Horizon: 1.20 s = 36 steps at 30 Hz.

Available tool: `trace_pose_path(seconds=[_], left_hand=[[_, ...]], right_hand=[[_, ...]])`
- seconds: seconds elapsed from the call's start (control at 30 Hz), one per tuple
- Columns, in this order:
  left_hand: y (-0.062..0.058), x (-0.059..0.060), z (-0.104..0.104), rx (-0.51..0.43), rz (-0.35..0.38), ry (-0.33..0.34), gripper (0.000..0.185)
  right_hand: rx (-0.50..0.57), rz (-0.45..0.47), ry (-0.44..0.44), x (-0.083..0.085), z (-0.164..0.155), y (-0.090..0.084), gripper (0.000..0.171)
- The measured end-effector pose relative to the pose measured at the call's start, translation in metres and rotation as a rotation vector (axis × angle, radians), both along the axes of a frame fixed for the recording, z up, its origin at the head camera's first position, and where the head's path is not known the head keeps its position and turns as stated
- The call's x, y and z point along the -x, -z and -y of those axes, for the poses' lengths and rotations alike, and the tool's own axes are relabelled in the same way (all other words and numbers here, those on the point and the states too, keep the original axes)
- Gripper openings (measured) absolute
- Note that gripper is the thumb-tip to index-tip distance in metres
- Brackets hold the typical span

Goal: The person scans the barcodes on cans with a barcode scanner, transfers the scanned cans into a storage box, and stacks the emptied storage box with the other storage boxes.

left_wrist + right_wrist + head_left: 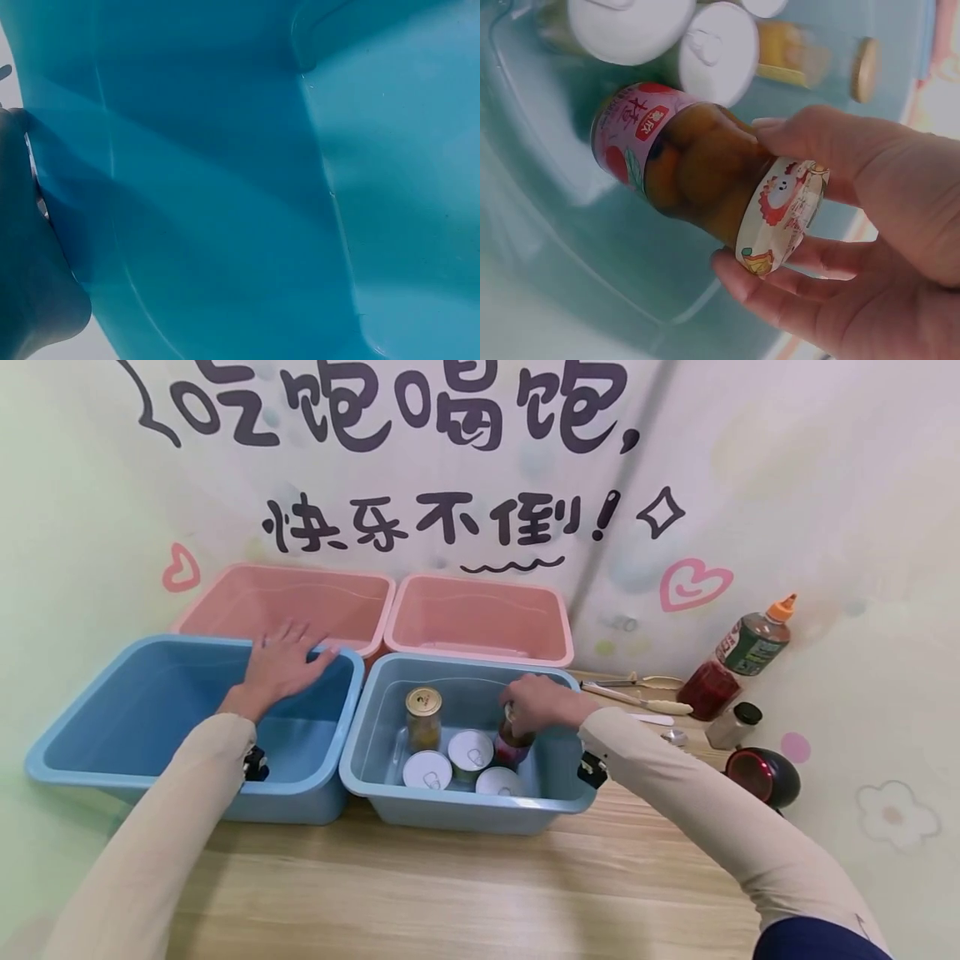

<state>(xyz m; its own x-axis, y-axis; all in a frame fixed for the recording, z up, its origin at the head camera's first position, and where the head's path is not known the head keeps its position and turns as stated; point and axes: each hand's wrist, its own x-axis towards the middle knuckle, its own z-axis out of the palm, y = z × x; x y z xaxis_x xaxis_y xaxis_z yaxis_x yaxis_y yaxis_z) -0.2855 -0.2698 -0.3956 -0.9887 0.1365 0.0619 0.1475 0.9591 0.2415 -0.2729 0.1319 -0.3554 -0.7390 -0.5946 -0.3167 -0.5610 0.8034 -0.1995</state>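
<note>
Right hand grip | fruit jar lid | inside blue bin

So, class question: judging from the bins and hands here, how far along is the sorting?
Done: three white-lidded cans and a gold-lidded jar sit in the right blue bin. In hand: the right hand grips a fruit jar inside it. Left: bottles wait on the table.
</note>
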Motion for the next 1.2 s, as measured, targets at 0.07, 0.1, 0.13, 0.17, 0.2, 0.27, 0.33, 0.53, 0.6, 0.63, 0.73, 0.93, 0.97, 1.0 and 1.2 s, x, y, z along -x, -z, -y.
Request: trace_pose_path(seconds=[0.07,0.1,0.13,0.17,0.2,0.27,0.33,0.53,0.6,0.63,0.73,0.93,0.97,1.0,1.2], left_hand=[[0.0,-0.001,0.0,-0.005,0.004,0.0,0.074],[0.001,-0.001,0.001,-0.005,0.008,0.0,0.074],[0.001,-0.001,0.001,-0.006,0.009,0.0,0.074],[0.001,-0.001,0.002,-0.006,0.014,0.001,0.075],[0.002,-0.001,0.002,-0.007,0.013,-0.001,0.075],[0.003,-0.001,0.003,-0.012,0.016,-0.003,0.076],[0.003,-0.001,0.004,-0.013,0.016,-0.006,0.077],[0.005,-0.002,0.007,-0.012,0.013,-0.016,0.078],[0.005,-0.002,0.007,-0.014,0.013,-0.018,0.078],[0.005,-0.002,0.007,-0.015,0.013,-0.019,0.078],[0.005,-0.002,0.008,-0.014,0.016,-0.022,0.078],[0.004,0.0,0.007,-0.003,0.011,-0.02,0.077],[0.004,0.0,0.006,-0.003,0.007,-0.018,0.077],[0.004,0.001,0.005,-0.003,0.002,-0.018,0.077],[0.003,0.002,0.002,-0.009,-0.004,-0.016,0.077]], right_hand=[[0.018,-0.046,-0.021,0.001,-0.003,-0.009,0.016],[0.033,-0.057,-0.025,0.001,-0.005,-0.013,0.019],[0.049,-0.067,-0.026,0.001,-0.007,-0.018,0.023],[0.064,-0.075,-0.025,0.002,-0.01,-0.023,0.026],[0.075,-0.077,-0.021,0.002,-0.012,-0.027,0.029],[0.11,-0.073,0.001,0.001,-0.016,-0.037,0.034],[0.141,-0.083,0.008,0.001,-0.021,-0.045,0.032],[0.245,-0.066,0.052,-0.001,-0.037,-0.065,0.032],[0.254,-0.067,0.08,-0.002,-0.043,-0.072,0.035],[0.258,-0.068,0.094,-0.003,-0.046,-0.076,0.037],[0.246,-0.088,0.142,-0.006,-0.056,-0.088,0.04],[0.3,-0.098,0.225,-0.015,-0.08,-0.111,0.04],[0.306,-0.105,0.229,-0.016,-0.083,-0.115,0.039],[0.312,-0.109,0.232,-0.018,-0.087,-0.119,0.04],[0.291,-0.157,0.273,-0.026,-0.11,-0.137,0.04]])
